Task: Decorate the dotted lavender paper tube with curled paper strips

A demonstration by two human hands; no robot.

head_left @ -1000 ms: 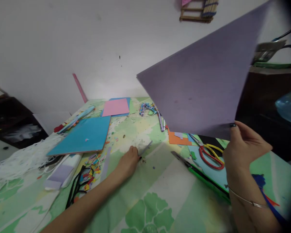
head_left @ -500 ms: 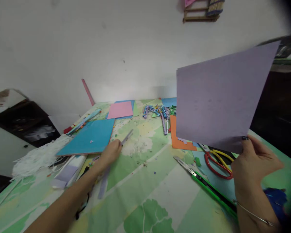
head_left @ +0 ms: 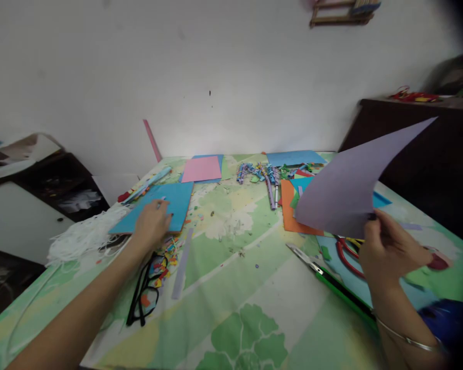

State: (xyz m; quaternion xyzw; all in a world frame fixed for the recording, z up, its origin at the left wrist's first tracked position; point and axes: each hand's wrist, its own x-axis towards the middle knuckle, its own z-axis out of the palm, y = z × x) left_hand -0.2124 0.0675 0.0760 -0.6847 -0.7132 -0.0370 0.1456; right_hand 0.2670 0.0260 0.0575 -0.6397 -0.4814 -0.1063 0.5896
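Observation:
My right hand pinches a sheet of light purple paper by its lower right corner. The sheet is raised above the right side of the table and bends in a curve. My left hand is over a blue sheet stack on the left, its fingers curled down. A small pale bit shows by its fingertips, but what they hold cannot be made out. A purple paper strip lies on the table to the right of that hand. Below my right hand are red-handled scissors and a green utility knife, blade out.
Black glasses lie near paper scraps at left. White string is heaped behind my left arm. Pink paper, rolled paper pieces, and orange paper are farther back. A dark cabinet stands at right.
My left hand has moved left and back onto the blue stack; the pale strip it held in front is no longer visible there. The purple sheet has come lower and now bends.

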